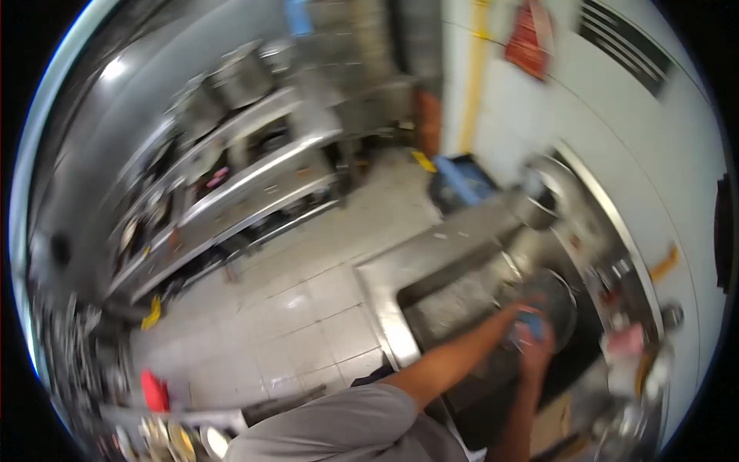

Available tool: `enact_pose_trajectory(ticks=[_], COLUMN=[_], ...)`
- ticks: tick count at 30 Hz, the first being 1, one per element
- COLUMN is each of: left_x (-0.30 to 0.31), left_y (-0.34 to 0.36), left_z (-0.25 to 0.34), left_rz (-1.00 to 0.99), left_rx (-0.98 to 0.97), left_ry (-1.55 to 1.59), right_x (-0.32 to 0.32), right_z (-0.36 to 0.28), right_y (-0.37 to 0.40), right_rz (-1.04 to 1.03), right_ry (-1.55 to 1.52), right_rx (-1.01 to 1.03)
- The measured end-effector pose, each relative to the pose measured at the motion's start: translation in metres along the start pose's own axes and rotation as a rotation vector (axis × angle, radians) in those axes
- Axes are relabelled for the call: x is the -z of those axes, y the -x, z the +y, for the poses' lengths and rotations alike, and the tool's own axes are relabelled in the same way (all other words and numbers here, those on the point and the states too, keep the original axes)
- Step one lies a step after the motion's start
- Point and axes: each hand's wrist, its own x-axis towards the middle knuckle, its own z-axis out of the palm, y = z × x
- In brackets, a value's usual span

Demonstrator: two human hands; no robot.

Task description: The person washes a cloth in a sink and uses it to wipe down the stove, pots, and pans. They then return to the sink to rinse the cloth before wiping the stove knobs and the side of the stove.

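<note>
Both of my hands are over the sink (406, 308), smeared by motion. My right hand (536, 346) is closed on a small blue thing (531, 323), perhaps a sponge or cloth; its kind is blurred. My left hand (517, 313) reaches in from the left and meets the blue thing's upper edge, its fingers blurred. Just beyond them a wide, round grey metal pan (568, 304) sits in the sink, its inner side toward my hands.
A metal pot (539, 196) stands at the sink's far end. Along the wall ledge lie a pink cloth (625, 339) and small items. A blue-and-black bin (466, 181) is past the sink. Steel counters (254, 173) with pots line the left, across a tiled floor (300, 308).
</note>
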Motion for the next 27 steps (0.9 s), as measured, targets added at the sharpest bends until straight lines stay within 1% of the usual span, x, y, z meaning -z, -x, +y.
enact_pose_trajectory(ticks=[1,2,3,4,6,7,8,9,10,12,13,15,16,18,19,21,22,23,24,25,26,27], left_x=[0.003,0.001,-0.004,-0.018,-0.047,-0.058,-0.065,-0.069,-0.067,-0.059,-0.055,-0.054,-0.066,-0.089,-0.089,-0.086,-0.075,-0.053,-0.033,-0.018,-0.01,-0.014], left_y=[0.002,0.006,0.011,0.02,0.024,0.011,0.0,-0.006,-0.011,-0.014,-0.02,-0.029,-0.034,-0.039,-0.037,-0.036,-0.035,-0.032,-0.027,-0.018,-0.012,-0.012], left_z=[-0.023,-0.051,-0.05,-0.035,0.004,-0.005,-0.011,-0.015,-0.011,0.009,0.017,0.028,0.037,0.049,0.049,0.049,0.037,0.011,-0.015,-0.044,-0.064,-0.063], left_rz=[0.202,0.27,0.369,0.317,0.548,0.522,0.57,0.595,0.581,0.426,0.418,0.57,0.557,0.701,0.702,0.622,0.625,0.518,0.397,0.356,0.312,0.322], left_rx=[-0.433,-0.352,-0.204,-0.115,0.567,0.607,0.606,0.565,0.573,0.53,0.527,0.522,0.523,0.507,0.51,0.316,0.314,0.202,0.08,0.058,0.036,0.029], left_ry=[-0.656,-0.096,0.438,0.476,0.699,0.694,0.215,-0.264,-0.266,0.193,0.195,0.169,0.159,0.063,0.065,-0.316,-0.315,-0.733,-1.144,-1.263,-1.384,-1.39], right_x=[-0.017,-0.022,-0.024,-0.014,0.019,0.037,0.057,0.07,0.065,0.036,0.03,0.024,0.034,0.071,0.081,0.097,0.096,0.091,0.083,0.076,0.07,0.065], right_z=[-0.018,0.011,0.035,0.037,0.076,0.104,0.134,0.149,0.132,0.093,0.084,0.076,0.078,0.091,0.105,0.139,0.154,0.162,0.171,0.176,0.18,0.181], right_y=[0.013,0.012,0.006,0.0,-0.023,-0.036,-0.047,-0.051,-0.051,-0.044,-0.046,-0.047,-0.056,-0.078,-0.079,-0.086,-0.083,-0.073,-0.06,-0.054,-0.053,-0.056], right_rz=[0.013,0.036,0.236,0.258,0.433,0.475,0.558,0.632,0.646,0.448,0.453,0.399,0.413,0.386,0.384,0.442,0.394,0.391,0.196,-0.004,-0.087,-0.169], right_ry=[0.037,0.175,0.292,0.364,0.346,0.355,0.335,0.31,0.314,0.223,0.227,0.114,0.109,0.52,0.522,0.882,0.985,0.986,1.151,1.308,1.24,1.164], right_rx=[0.076,0.303,0.428,0.28,-0.016,-0.032,-0.022,-0.006,-0.011,-0.338,-0.333,-0.224,-0.217,-0.252,-0.255,-0.052,-0.112,-0.105,-0.139,-0.168,-0.353,-0.534])
